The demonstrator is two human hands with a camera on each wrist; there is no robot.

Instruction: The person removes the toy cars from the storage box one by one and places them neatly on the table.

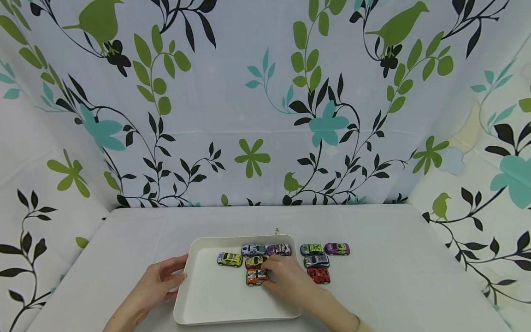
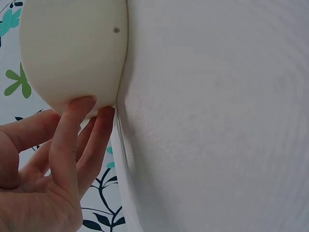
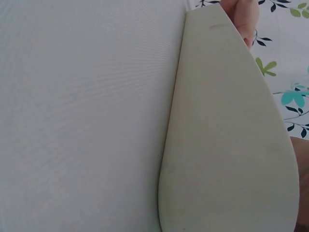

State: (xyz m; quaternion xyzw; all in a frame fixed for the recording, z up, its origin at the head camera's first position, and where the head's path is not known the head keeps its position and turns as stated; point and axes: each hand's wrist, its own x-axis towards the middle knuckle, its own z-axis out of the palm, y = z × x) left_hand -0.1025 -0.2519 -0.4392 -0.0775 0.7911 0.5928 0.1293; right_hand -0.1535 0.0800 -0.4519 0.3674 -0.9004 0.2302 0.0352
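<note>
A white tray [image 1: 215,304] lies on the table with several small toy cars in its upper part. My left hand [image 1: 155,281] touches the tray's left side; the left wrist view shows its fingertips [image 2: 84,102] against the outer wall. Over the tray, my right hand [image 1: 288,283] pinches an orange toy car [image 1: 255,277] at its right end. Just above that car is a yellow and red car [image 1: 254,262], partly covered by the fingers. A yellow car [image 1: 230,259], a silver car [image 1: 253,250] and a purple and white car [image 1: 279,249] are nearby.
Right of the tray stand a green car [image 1: 312,249], a purple car [image 1: 337,249], a silver and black car [image 1: 316,261] and a red car [image 1: 318,275]. Patterned cloth [image 1: 253,115] surrounds the white table [image 1: 386,276]. The tray's outer wall [image 3: 227,125] fills much of the right wrist view.
</note>
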